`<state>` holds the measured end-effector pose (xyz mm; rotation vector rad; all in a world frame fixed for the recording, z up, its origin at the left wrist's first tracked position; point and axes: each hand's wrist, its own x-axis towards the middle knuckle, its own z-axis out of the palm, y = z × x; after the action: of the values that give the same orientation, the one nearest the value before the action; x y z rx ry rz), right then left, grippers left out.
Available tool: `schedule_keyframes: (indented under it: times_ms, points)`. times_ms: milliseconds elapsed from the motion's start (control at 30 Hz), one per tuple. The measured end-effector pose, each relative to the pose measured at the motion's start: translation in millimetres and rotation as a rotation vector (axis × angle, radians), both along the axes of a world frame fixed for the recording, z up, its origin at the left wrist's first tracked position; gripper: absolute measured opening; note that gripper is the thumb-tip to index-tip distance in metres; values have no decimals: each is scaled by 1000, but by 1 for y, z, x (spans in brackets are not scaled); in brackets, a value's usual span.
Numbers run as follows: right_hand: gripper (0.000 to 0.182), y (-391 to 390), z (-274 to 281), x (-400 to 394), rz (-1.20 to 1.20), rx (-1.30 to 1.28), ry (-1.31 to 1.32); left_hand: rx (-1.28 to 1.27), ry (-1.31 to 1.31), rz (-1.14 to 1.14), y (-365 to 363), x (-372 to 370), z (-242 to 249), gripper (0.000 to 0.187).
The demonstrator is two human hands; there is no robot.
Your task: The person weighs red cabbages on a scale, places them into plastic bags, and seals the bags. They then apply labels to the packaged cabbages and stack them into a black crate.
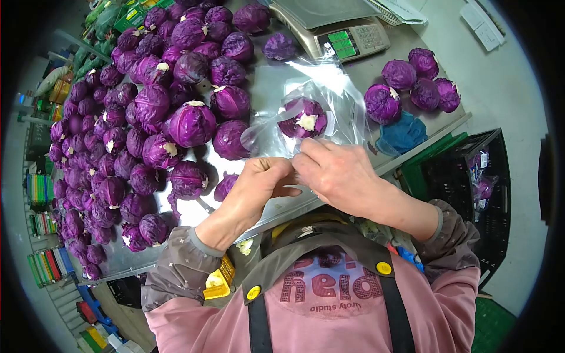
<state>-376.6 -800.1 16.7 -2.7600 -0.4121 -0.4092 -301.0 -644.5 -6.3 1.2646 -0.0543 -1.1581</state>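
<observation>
A purple cabbage (308, 119) with a pale cut stem lies inside a clear plastic bag (347, 109) on the metal table. My left hand (262, 185) is closed, thumb against fingers, at the near end of the bag. Beside it, almost touching, my right hand (335, 170) has its fingers curled and pinched on the gathered plastic. The exact grip between the fingertips is partly hidden. Just left of the bag sits a loose purple cabbage (232, 140). A crumpled blue cloth or bag (403, 134) lies to the right.
A large heap of purple cabbages (150, 106) covers the table's left side. Several more cabbages (400, 75) sit at the right. A scale (347, 38) with green displays stands at the back. Beyond the table edge is a black crate (491, 206) with bagged produce.
</observation>
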Motion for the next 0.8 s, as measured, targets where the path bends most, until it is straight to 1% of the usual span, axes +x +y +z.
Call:
schedule_keyframes:
  times_ms: [67, 100, 133, 167, 200, 233, 300, 333, 367, 400, 467, 500, 533, 567, 600, 633, 667, 700, 733, 767, 800]
  points:
    - [17, 2, 8, 5, 71, 73, 41, 28, -67, -27, 3, 3, -6, 22]
    - [15, -4, 28, 2, 110, 233, 119, 23, -70, -26, 3, 7, -3, 22]
    - [13, -14, 58, -2, 150, 392, 198, 30, -9, 59, 2, 12, 1, 22]
    - [14, -28, 88, -19, 165, 553, 189, 39, 60, 148, 3, 14, 2, 22]
    - [15, -49, 111, -40, 187, 722, 140, -27, 93, 236, 7, 15, 1, 22]
    - [16, -74, 136, -67, 276, 896, 82, -17, 78, 221, 10, 15, 4, 24]
    - [19, -107, 166, -105, 487, 1069, 46, -19, 57, 209, 20, 16, 1, 26]
    - [20, -118, 163, -118, 466, 1089, 72, -141, 66, 204, 29, 16, -12, 30]
    - [22, -120, 144, -124, 321, 1059, 145, -262, 73, 196, 39, 15, -29, 33]
    - [24, -118, 117, -125, 98, 973, 285, -421, 117, 168, 50, 15, -52, 42]
    - [11, -111, 24, -94, -297, 561, 681, -320, 18, 285, 58, 4, -83, 38]
    - [15, -124, -28, -115, -269, -338, 796, -122, -125, 331, 51, -1, -89, 32]
    - [20, -129, -46, -106, -255, -624, 1089, 46, -302, 253, 49, -2, -95, 44]
    - [21, -138, -51, -94, -192, -165, 786, 56, -433, 265, 40, -1, -98, 53]
    - [21, -142, -50, -76, -274, 85, 643, 71, -557, 276, 29, -4, -100, 63]
    - [23, -136, -44, -48, -353, 334, 492, 14, -553, 339, 15, -2, -102, 78]
    - [25, -135, -46, -22, -314, 306, 296, 16, -556, 336, 3, 3, -107, 78]
    - [29, -134, -49, 5, -273, 274, 96, 42, -794, 363, -9, 9, -113, 83]
    - [31, -129, -54, 31, -194, 457, 84, 67, -1034, 388, -20, 15, -115, 89]
    - [34, -125, -60, 53, -111, 637, 73, 65, -1006, 432, -31, 16, -106, 86]
    - [34, -124, -67, 70, -107, 638, 68, 65, -1012, 435, -38, 21, -107, 86]
